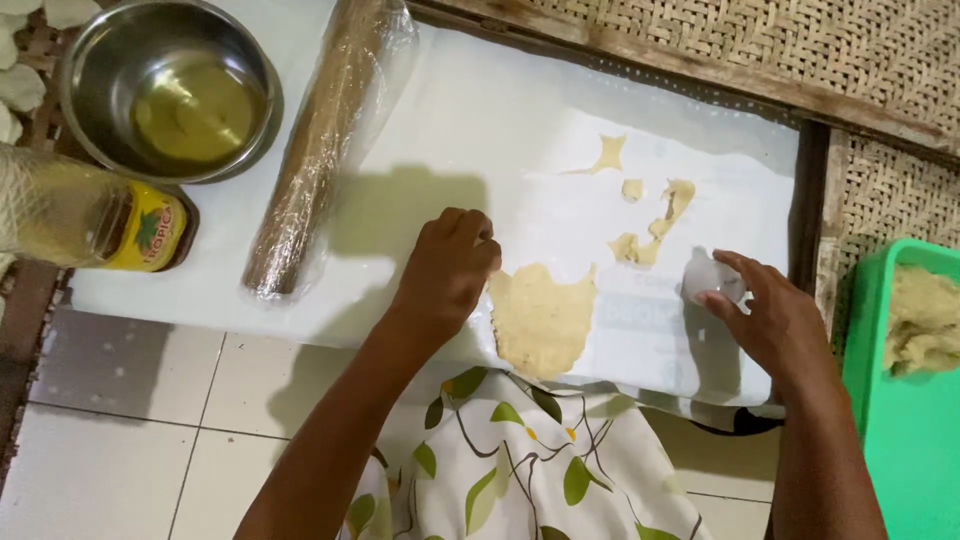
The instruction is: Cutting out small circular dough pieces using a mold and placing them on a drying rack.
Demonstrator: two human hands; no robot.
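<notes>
Pressing left hand (447, 272) fingers curled against edge of flattened dough sheet (541, 318), which lies on white sheet (480, 120) at near edge. Right hand (770, 320), right of dough, I see clamped on small clear round cutter (712, 281). Beyond dough: trimmed scraps (650, 225). Far left of dough: wrapped rolling pin (320, 140), steel bowl (170, 90). My read (judgement only): rolling done, some cutting done, this piece uncut.

Soft, even light; faint shadows; slight blur
</notes>
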